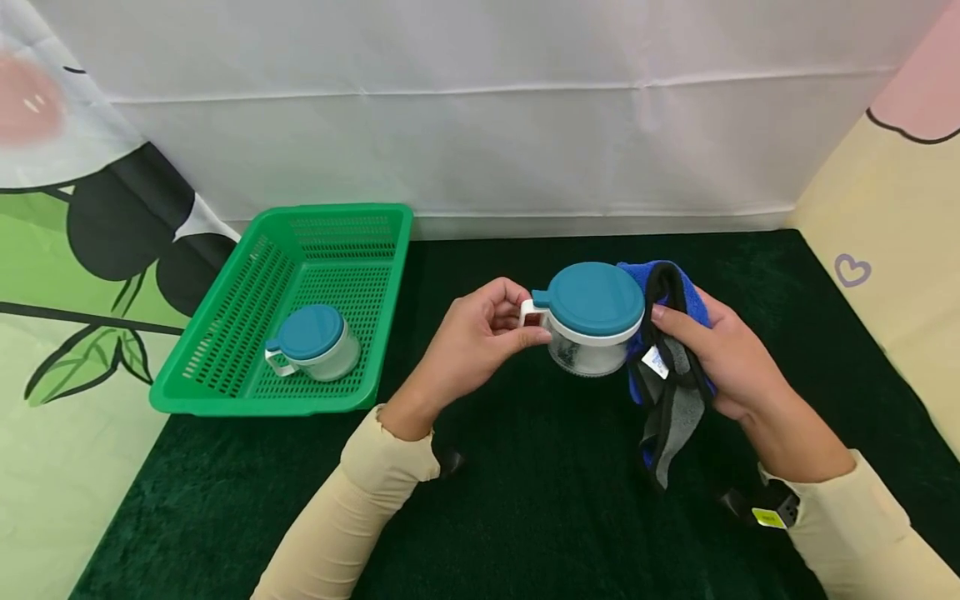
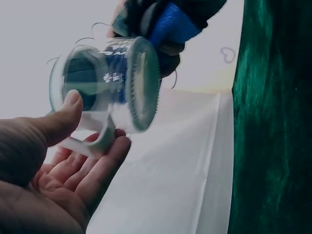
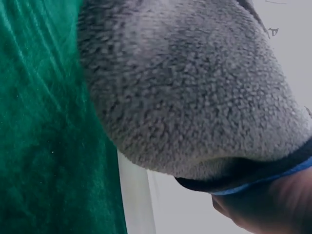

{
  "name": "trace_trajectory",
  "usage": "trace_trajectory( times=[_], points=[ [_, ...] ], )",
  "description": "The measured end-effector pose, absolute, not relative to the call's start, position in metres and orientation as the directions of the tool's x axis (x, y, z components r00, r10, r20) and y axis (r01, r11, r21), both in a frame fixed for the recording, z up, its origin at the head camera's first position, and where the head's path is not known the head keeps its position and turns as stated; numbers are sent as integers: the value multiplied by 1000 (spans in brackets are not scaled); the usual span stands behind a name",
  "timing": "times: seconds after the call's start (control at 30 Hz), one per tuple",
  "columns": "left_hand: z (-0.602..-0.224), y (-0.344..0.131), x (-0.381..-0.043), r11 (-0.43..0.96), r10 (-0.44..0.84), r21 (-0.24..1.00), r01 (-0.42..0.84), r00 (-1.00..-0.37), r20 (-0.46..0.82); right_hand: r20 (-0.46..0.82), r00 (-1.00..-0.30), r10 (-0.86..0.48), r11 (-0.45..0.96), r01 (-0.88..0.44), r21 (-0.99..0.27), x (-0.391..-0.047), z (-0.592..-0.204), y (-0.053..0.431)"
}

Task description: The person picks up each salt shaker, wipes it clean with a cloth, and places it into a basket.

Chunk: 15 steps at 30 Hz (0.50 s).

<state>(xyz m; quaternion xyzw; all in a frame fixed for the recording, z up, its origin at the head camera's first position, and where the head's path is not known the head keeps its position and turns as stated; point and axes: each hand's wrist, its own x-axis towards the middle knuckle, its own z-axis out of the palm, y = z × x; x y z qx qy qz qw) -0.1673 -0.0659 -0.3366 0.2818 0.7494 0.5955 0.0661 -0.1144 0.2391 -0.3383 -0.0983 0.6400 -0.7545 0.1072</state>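
Our left hand and right hand both hold things above the bench. Farthest left we see a green basket, and a small lidded jar stands inside it. Next, our left hand pinches the white handle of a second jar, which is clear and blue-lidded, held off the bench right of centre. At the right, our right hand grips a blue and gray cloth against that jar's right side.
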Motion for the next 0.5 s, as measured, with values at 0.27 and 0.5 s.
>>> trace_trajectory(
  times=[0.27,0.5],
  points=[
    [-336,-64,-166,156,435,916,370,-858,273,173,-957,-232,22,-183,-983,-104,-332,225],
    [-334,-64,-164,119,504,914,387,-817,280,178,-961,-214,43,-191,-981,-106,-328,231]
  ],
)
